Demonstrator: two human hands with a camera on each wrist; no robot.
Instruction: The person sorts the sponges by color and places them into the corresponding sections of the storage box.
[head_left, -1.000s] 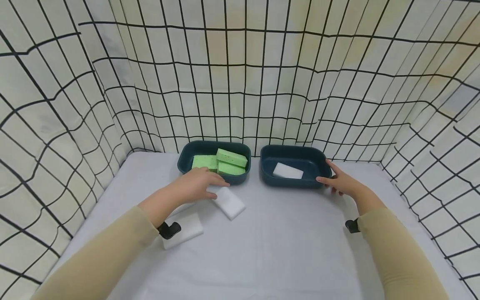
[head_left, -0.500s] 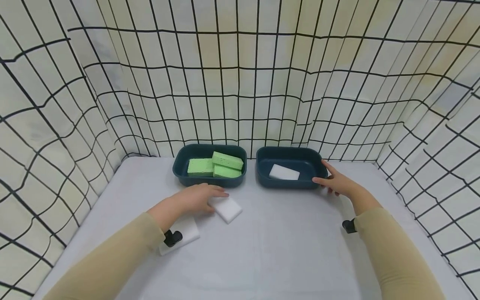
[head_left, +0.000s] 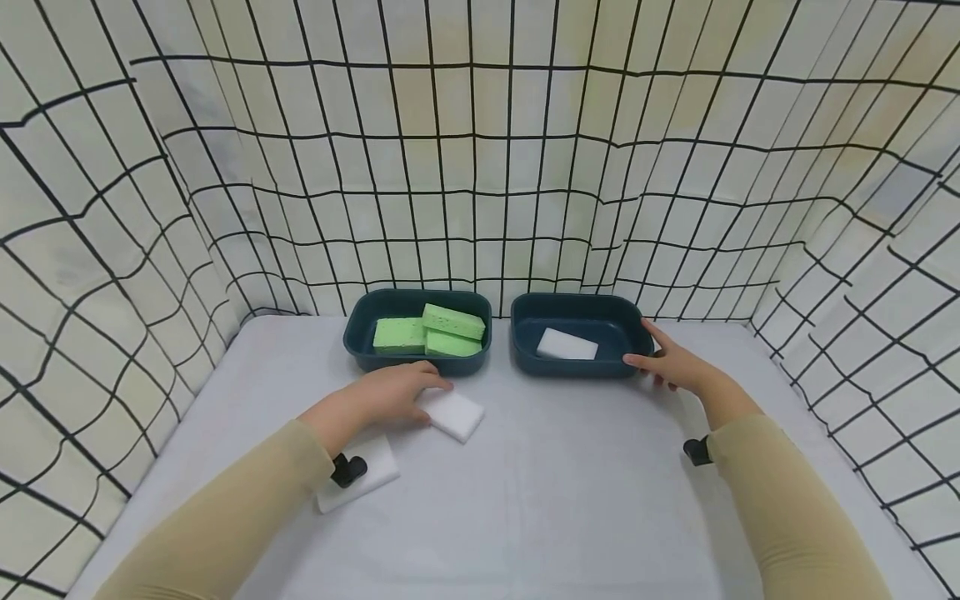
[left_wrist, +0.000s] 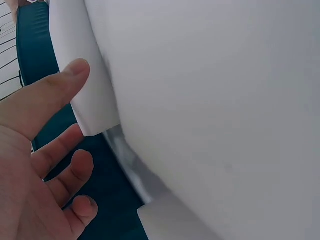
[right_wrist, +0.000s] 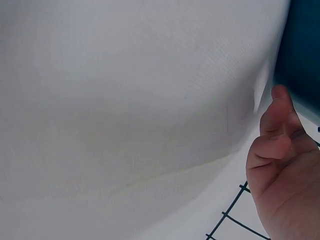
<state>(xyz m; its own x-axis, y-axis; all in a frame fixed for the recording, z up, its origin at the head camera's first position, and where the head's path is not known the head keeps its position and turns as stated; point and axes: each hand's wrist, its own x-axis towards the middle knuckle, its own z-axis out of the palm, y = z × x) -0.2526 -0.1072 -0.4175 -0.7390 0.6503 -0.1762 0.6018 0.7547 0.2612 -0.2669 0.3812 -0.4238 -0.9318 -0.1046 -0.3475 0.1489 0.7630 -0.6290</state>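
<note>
My left hand (head_left: 390,393) is over a white sponge (head_left: 453,415) on the table, fingers at its far side and thumb at the near side. In the left wrist view, the thumb (left_wrist: 76,72) lies against the white block and the index fingertip is hidden behind it. My right hand (head_left: 677,364) holds the right end of a dark teal bin (head_left: 577,367), thumb at the front and index finger along the rim. Inside that bin lies one white sponge (head_left: 567,345). The right wrist view shows fingertips (right_wrist: 281,93) at the bin's wall.
Left of that bin, a second teal bin (head_left: 356,350) contains green sponges (head_left: 453,322). Another white block (head_left: 367,471) lies under my left wrist, partly hidden. White cloth covers the table (head_left: 570,492). Black-gridded sheets (head_left: 480,167) rise behind and on both sides.
My left hand has come down and closed on the white sponge, which has turned slightly. My right hand stays at the bin's end. The head view has shifted a little.
</note>
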